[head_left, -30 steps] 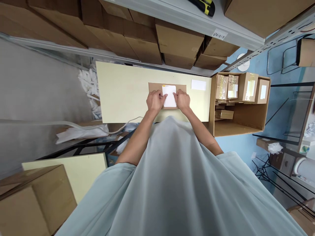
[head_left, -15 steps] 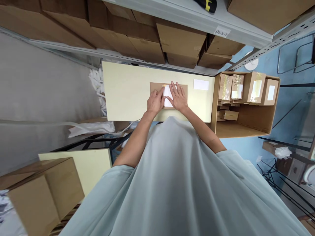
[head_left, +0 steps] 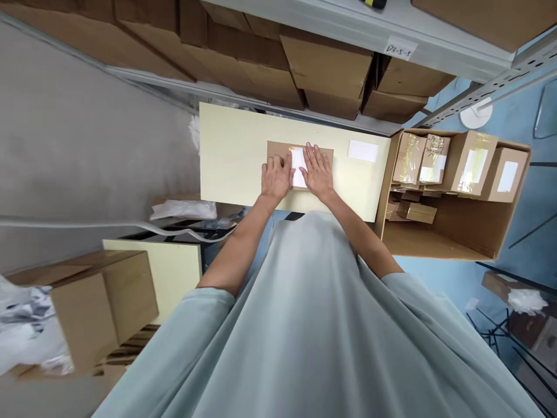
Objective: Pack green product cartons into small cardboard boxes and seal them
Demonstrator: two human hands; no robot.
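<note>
Flatly, the straight-fingered right hand (head_left: 319, 174) touches the white sheet (head_left: 297, 168)

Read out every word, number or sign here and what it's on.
"D3-5-5": white paper label on the grey metal shelf.
Black handwriting on a taped brown cardboard box: too blurred to read.
Yellow-orange mark on the white rectangular sheet over flat brown cardboard: too small to read.
Nothing else is readable.

The right hand (head_left: 319, 174), a second ago gripping the white label's (head_left: 298, 167) right edge, now lies flat over that side; the left hand (head_left: 275, 181) has partly uncurled; white plastic (head_left: 26, 331) has entered at lower left.
</note>
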